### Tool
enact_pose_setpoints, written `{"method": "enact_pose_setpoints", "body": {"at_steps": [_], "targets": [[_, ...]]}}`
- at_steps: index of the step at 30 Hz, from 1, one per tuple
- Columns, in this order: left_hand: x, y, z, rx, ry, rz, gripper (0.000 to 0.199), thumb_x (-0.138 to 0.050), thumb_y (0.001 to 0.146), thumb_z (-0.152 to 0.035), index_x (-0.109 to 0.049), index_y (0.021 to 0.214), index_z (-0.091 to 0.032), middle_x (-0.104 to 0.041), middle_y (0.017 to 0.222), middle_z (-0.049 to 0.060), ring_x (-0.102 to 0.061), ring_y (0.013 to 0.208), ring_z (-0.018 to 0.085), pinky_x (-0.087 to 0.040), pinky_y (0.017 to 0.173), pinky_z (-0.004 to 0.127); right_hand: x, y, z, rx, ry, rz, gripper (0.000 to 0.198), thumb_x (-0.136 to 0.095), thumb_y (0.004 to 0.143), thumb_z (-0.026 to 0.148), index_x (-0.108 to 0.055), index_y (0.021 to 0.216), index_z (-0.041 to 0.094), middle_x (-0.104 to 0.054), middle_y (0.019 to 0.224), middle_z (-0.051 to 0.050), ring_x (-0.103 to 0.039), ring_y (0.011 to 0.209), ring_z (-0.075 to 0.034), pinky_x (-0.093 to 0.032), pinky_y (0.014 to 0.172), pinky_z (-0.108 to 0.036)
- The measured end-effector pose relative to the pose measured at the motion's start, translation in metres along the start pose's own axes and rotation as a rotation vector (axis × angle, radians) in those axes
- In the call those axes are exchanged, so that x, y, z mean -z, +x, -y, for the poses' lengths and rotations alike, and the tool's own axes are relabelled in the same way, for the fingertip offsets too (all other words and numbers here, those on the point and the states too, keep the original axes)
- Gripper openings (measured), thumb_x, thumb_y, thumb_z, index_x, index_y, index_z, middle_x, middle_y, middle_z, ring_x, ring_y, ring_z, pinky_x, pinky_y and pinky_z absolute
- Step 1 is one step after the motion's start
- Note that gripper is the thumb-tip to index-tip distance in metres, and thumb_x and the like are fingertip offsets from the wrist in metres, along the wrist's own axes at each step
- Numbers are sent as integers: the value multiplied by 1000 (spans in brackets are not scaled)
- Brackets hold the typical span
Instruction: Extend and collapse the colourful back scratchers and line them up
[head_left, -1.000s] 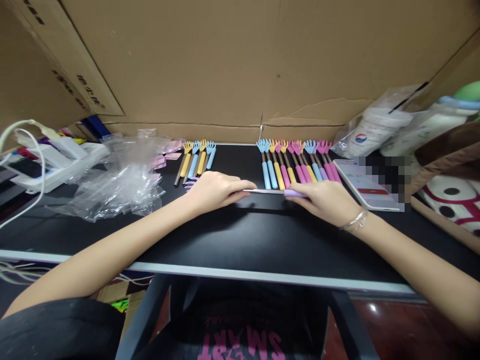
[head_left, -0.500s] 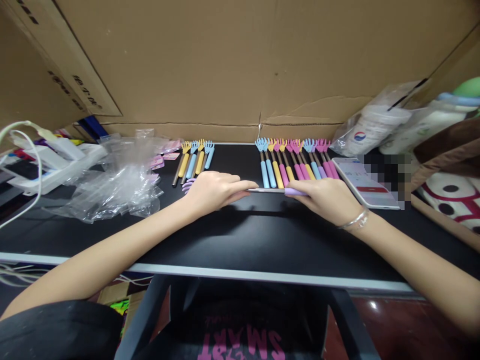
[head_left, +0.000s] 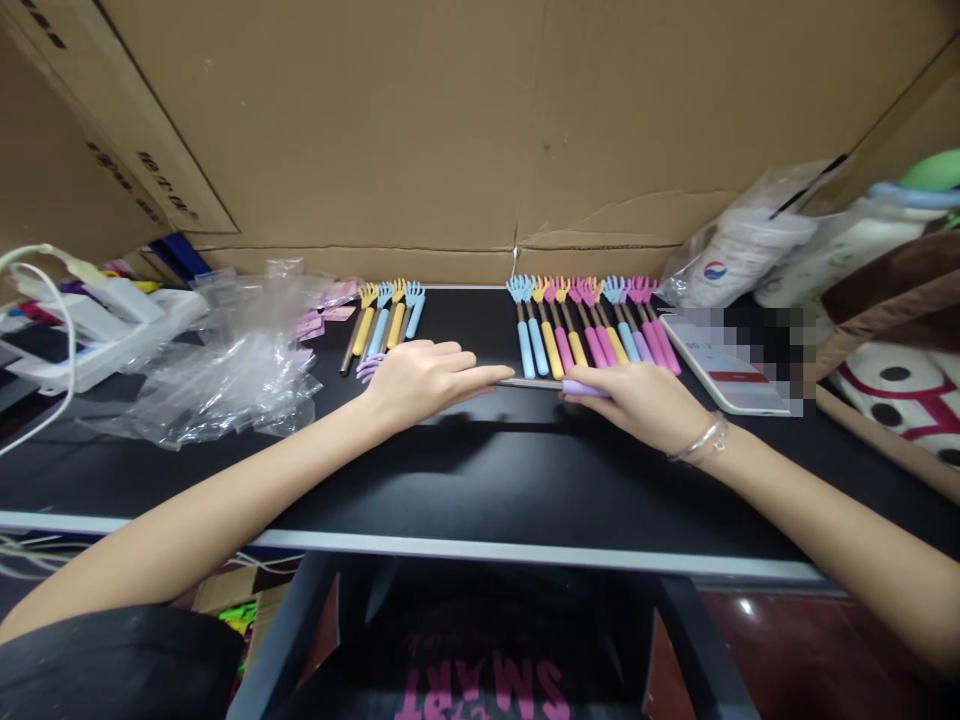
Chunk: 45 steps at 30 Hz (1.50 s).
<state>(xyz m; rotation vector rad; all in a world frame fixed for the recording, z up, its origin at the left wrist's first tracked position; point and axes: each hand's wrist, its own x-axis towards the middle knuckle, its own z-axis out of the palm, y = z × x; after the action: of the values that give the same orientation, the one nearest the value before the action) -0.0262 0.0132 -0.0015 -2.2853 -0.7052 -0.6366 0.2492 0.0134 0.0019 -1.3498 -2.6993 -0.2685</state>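
Note:
A purple back scratcher lies level across both hands, just above the dark table. My left hand (head_left: 424,385) is closed round its upper part, and the purple claw (head_left: 371,368) pokes out behind the palm. Between the hands a stretch of the metal rod (head_left: 536,382) shows. The purple grip (head_left: 583,388) is pinched in my right hand (head_left: 637,400), whose wrist wears a silver bracelet. Beyond the right hand lies a row of back scratchers (head_left: 561,340) in blue, yellow, pink and purple. A smaller group (head_left: 396,320) of yellow and blue ones lies beyond the left hand.
Clear plastic bags (head_left: 225,370) and pink cards (head_left: 330,305) lie at left, beside a white power strip (head_left: 127,335) with cables. At right are a phone (head_left: 724,365), a bagged cup (head_left: 750,255) and a bottle (head_left: 847,250). A cardboard wall (head_left: 420,130) closes off the back.
The view has shifted slightly. Both hands keep hold of the same back scratcher in nearly the same place, with a little less space between them.

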Motion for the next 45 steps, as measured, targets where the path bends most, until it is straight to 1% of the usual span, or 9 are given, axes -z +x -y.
{"method": "enact_pose_setpoints", "body": {"at_steps": [5, 9, 16, 23, 28, 30, 34, 39, 45], "targets": [[3, 1, 1, -62, 37, -2, 27, -42, 96, -34, -67, 108, -32, -49, 52, -2, -46, 52, 9, -26, 47, 25, -1, 1, 1, 22, 136, 73, 38, -34, 91, 50, -62, 95, 24, -63, 67, -1, -56, 58, -14, -27, 51, -23], [2, 2, 0, -84, 36, -19, 24, -45, 95, -34, -68, 103, -29, -53, 53, -3, -49, 53, 10, -27, 48, 25, 0, 1, 2, 25, 158, 88, 38, -35, 91, 50, -62, 97, 24, -64, 69, -1, -57, 61, -14, -27, 52, -23], [-3, -1, -3, 36, -223, 124, 28, -42, 95, -40, -66, 102, -26, -66, 67, -3, -60, 62, 9, -33, 53, 21, 4, 0, 6, 17, 91, 109, 43, -31, 91, 52, -62, 100, 24, -66, 72, -2, -59, 63, -16, -27, 52, -23], [-2, -1, -5, 196, -465, 260, 34, -40, 96, -42, -66, 108, -25, -73, 86, 0, -68, 76, 13, -39, 60, 20, 3, -1, 5, 38, -96, -55, 44, -32, 92, 53, -66, 99, 26, -66, 64, -2, -57, 56, -14, -21, 49, -24], [4, 3, -7, 297, -628, 450, 34, -39, 97, -39, -62, 116, -25, -72, 80, 0, -66, 68, 11, -37, 59, 18, 0, -2, 3, 81, -119, -152, 42, -34, 92, 51, -68, 96, 27, -68, 68, -1, -58, 56, -12, -21, 50, -23], [5, 4, -7, 313, -650, 491, 34, -38, 97, -39, -61, 117, -26, -71, 79, -1, -65, 67, 11, -35, 58, 18, -1, -2, 3, 99, -113, -183, 39, -37, 92, 49, -68, 95, 26, -70, 72, -1, -60, 60, -12, -22, 50, -23], [5, 5, -9, 326, -630, 509, 31, -38, 97, -39, -61, 115, -28, -71, 80, -2, -64, 67, 11, -34, 58, 18, 0, -3, 5, 105, -85, -197, 34, -42, 90, 47, -67, 95, 26, -70, 74, 0, -62, 63, -12, -25, 51, -24], [6, 6, -13, 292, -525, 496, 30, -39, 96, -40, -60, 114, -29, -71, 86, -2, -65, 73, 13, -34, 59, 19, 4, -3, 10, 111, -23, -163, 30, -44, 89, 46, -64, 105, 29, -69, 72, 3, -60, 58, -10, -26, 50, -23], [12, 7, -3, 187, -293, 466, 27, -41, 95, -41, -60, 111, -29, -69, 81, -1, -65, 72, 15, -28, 53, 21, 6, -2, 0, 119, -62, -212, 32, -40, 91, 45, -66, 93, 26, -68, 69, 2, -57, 56, -10, -25, 50, -23]]}}
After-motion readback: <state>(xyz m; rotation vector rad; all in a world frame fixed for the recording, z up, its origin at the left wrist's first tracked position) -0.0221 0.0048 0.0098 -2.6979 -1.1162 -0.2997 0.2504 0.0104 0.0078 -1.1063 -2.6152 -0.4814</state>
